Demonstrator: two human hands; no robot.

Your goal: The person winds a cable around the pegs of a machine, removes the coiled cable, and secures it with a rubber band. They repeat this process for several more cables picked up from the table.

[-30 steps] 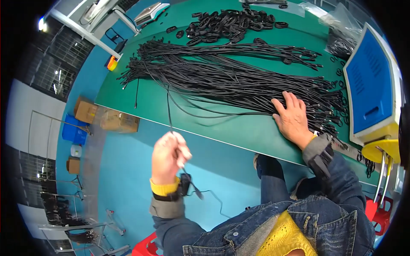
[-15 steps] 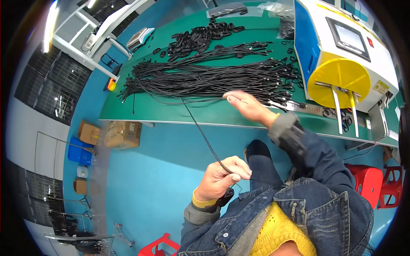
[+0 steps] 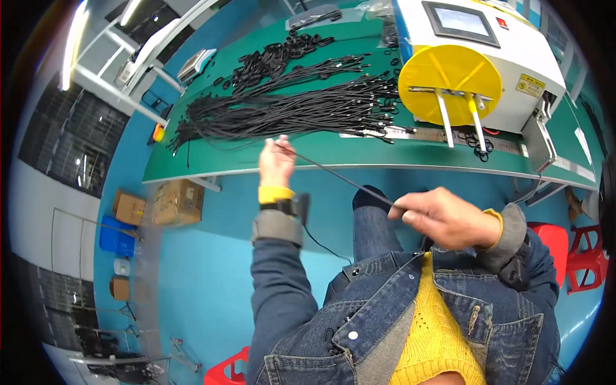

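Note:
A thin black cable (image 3: 343, 178) slants between my two hands over the table's front edge. My left hand (image 3: 276, 163) is closed on its upper-left part, just in front of a long pile of black cables (image 3: 282, 112) with metal ends. Nearer to my body, my right hand (image 3: 443, 219) pinches the cable's other part between thumb and fingers. Whether the cable's far end lies beyond my left hand cannot be made out. Behind the pile is a heap of small black looped pieces (image 3: 266, 66).
On the green table (image 3: 224, 159) stands a white machine (image 3: 532, 61) with a yellow disc (image 3: 427, 67) and two protruding prongs. A scale (image 3: 196, 65) sits far left. Cardboard boxes (image 3: 176, 202) and red stools (image 3: 587, 256) stand on the floor.
My left hand has gone up and left to the pile's front edge. My right hand has come down toward my body and now grips the cable. The view has shifted right.

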